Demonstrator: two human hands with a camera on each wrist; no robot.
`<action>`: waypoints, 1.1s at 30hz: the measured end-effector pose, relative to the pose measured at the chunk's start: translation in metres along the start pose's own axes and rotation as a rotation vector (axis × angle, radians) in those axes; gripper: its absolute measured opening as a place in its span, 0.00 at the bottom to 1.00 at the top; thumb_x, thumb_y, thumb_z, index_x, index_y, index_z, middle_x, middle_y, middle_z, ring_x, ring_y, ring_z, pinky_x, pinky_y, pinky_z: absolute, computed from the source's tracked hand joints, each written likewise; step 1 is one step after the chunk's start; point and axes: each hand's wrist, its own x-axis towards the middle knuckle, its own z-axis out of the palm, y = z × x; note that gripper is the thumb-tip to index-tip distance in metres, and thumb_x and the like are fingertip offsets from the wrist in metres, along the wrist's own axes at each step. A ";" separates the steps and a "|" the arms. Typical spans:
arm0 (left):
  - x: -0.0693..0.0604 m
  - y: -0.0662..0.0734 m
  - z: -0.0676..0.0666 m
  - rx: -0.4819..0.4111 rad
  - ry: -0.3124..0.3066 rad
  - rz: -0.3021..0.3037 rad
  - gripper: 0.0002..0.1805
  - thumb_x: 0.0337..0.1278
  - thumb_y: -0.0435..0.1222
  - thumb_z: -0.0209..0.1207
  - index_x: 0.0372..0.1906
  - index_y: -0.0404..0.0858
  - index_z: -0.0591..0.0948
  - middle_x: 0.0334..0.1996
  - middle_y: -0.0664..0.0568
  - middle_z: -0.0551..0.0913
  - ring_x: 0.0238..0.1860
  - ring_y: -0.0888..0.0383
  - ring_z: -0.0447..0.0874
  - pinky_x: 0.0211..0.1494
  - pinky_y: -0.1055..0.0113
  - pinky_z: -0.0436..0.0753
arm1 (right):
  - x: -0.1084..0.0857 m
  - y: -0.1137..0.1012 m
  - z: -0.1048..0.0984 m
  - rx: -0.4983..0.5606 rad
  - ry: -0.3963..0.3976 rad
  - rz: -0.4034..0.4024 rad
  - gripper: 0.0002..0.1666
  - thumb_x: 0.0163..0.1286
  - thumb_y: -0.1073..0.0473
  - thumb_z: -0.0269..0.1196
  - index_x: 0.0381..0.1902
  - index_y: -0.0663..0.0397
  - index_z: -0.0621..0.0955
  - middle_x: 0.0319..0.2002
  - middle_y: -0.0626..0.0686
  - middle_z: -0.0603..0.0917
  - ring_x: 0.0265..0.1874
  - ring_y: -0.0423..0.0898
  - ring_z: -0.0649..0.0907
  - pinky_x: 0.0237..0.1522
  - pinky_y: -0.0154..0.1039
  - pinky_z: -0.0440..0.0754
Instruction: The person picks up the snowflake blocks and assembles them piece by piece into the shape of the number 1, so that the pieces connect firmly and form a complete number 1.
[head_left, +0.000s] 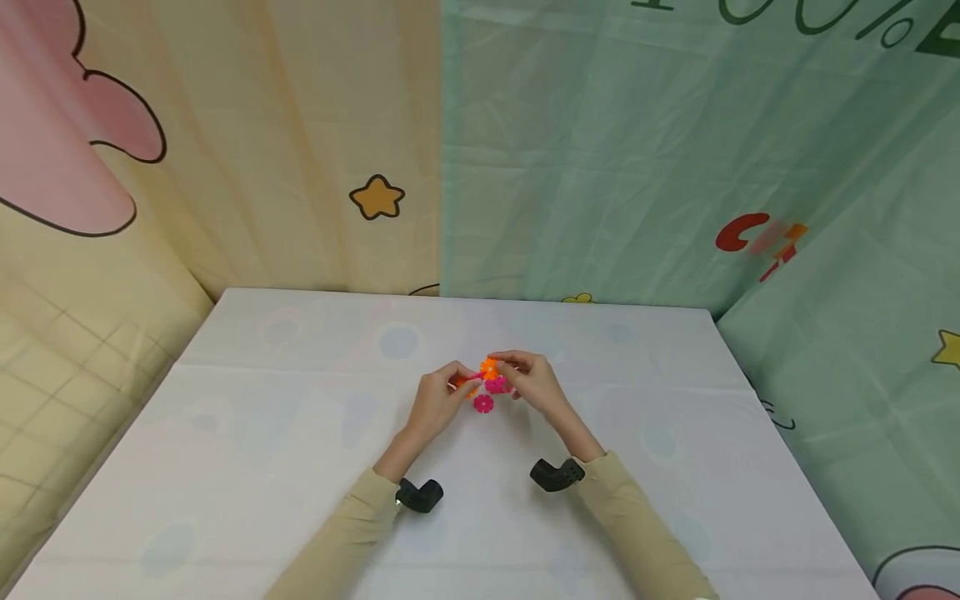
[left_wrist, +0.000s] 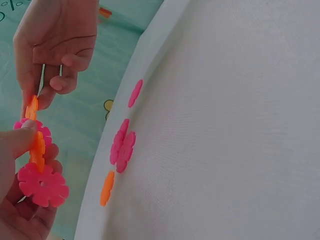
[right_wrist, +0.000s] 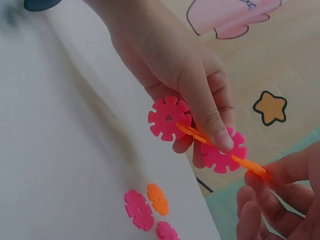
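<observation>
Pink and orange notched plastic discs, flower-shaped interlocking pieces, are joined in a short chain. My left hand (head_left: 437, 402) pinches a pink disc (right_wrist: 237, 140) in the chain between thumb and fingers. Another pink disc (right_wrist: 162, 131) hangs at the chain's near end, linked by an orange disc (right_wrist: 192, 132). My right hand (head_left: 534, 385) pinches an orange disc (right_wrist: 250, 166) whose edge meets the rim of the pink one; whether it is fully slotted in, I cannot tell. Both hands are raised above the table.
Loose discs lie on the white table (head_left: 300, 483) below my hands: several pink ones, including one nearest me (head_left: 483, 403), and an orange disc (left_wrist: 107, 188). Wrist-worn black devices sit on both arms. Printed curtains (head_left: 570, 167) hang behind the table.
</observation>
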 end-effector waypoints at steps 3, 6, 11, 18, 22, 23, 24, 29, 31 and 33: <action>0.000 0.000 -0.001 -0.012 -0.013 -0.007 0.07 0.54 0.35 0.66 0.37 0.38 0.83 0.33 0.49 0.87 0.34 0.57 0.79 0.35 0.75 0.76 | 0.000 0.000 -0.001 0.000 -0.010 0.001 0.16 0.69 0.60 0.58 0.52 0.57 0.82 0.41 0.61 0.85 0.27 0.59 0.77 0.23 0.31 0.76; -0.001 0.001 -0.002 -0.017 -0.022 -0.018 0.09 0.54 0.36 0.67 0.39 0.38 0.82 0.33 0.49 0.86 0.34 0.57 0.78 0.36 0.75 0.75 | 0.000 0.001 -0.001 0.014 -0.006 0.015 0.16 0.68 0.60 0.58 0.52 0.57 0.82 0.39 0.63 0.84 0.29 0.63 0.77 0.23 0.31 0.76; -0.001 0.002 0.000 -0.009 -0.015 -0.019 0.12 0.51 0.35 0.68 0.41 0.38 0.81 0.31 0.48 0.85 0.34 0.56 0.78 0.35 0.74 0.75 | 0.001 0.003 -0.001 0.051 0.008 0.060 0.16 0.68 0.58 0.60 0.51 0.57 0.82 0.35 0.65 0.83 0.30 0.65 0.77 0.24 0.31 0.75; -0.003 0.001 0.005 0.031 -0.004 0.008 0.16 0.50 0.35 0.69 0.45 0.39 0.78 0.30 0.48 0.83 0.31 0.57 0.77 0.35 0.75 0.77 | 0.001 0.003 0.000 0.068 0.040 0.097 0.14 0.66 0.59 0.62 0.47 0.58 0.82 0.30 0.56 0.85 0.27 0.57 0.78 0.24 0.32 0.74; -0.004 0.001 0.006 0.087 0.009 0.053 0.18 0.50 0.35 0.69 0.46 0.39 0.77 0.28 0.48 0.83 0.24 0.61 0.73 0.29 0.76 0.75 | 0.000 0.003 0.001 0.080 0.053 0.106 0.13 0.65 0.59 0.62 0.46 0.59 0.83 0.28 0.54 0.85 0.28 0.58 0.79 0.24 0.31 0.74; -0.004 0.001 0.007 0.107 0.014 0.064 0.18 0.50 0.36 0.69 0.46 0.39 0.77 0.27 0.48 0.82 0.23 0.61 0.71 0.27 0.76 0.74 | 0.000 0.003 0.001 0.080 0.055 0.109 0.13 0.65 0.59 0.62 0.46 0.59 0.83 0.27 0.53 0.85 0.28 0.58 0.79 0.24 0.32 0.74; -0.004 0.001 0.007 0.126 0.019 0.078 0.18 0.50 0.36 0.69 0.45 0.39 0.77 0.27 0.48 0.82 0.21 0.62 0.70 0.26 0.76 0.74 | -0.001 0.003 0.001 0.080 0.057 0.110 0.13 0.65 0.59 0.62 0.46 0.59 0.83 0.26 0.51 0.84 0.28 0.58 0.79 0.24 0.32 0.74; -0.006 0.001 0.009 0.248 0.055 0.140 0.15 0.50 0.38 0.69 0.42 0.40 0.79 0.25 0.49 0.84 0.19 0.62 0.71 0.24 0.76 0.72 | -0.001 0.004 0.002 0.070 0.057 0.104 0.14 0.65 0.58 0.63 0.46 0.59 0.83 0.26 0.54 0.84 0.31 0.64 0.78 0.23 0.31 0.72; -0.006 0.001 0.009 0.292 0.079 0.160 0.14 0.49 0.39 0.70 0.41 0.41 0.80 0.24 0.50 0.84 0.19 0.61 0.73 0.23 0.75 0.71 | -0.001 0.004 0.002 0.058 0.052 0.095 0.14 0.65 0.58 0.63 0.46 0.59 0.83 0.29 0.60 0.85 0.32 0.66 0.77 0.23 0.31 0.71; -0.006 0.001 0.008 0.321 0.098 0.170 0.13 0.49 0.39 0.70 0.39 0.42 0.81 0.24 0.50 0.85 0.19 0.60 0.75 0.24 0.75 0.72 | -0.001 0.004 0.002 0.043 0.042 0.085 0.14 0.65 0.57 0.63 0.46 0.59 0.83 0.32 0.64 0.85 0.33 0.67 0.77 0.23 0.31 0.70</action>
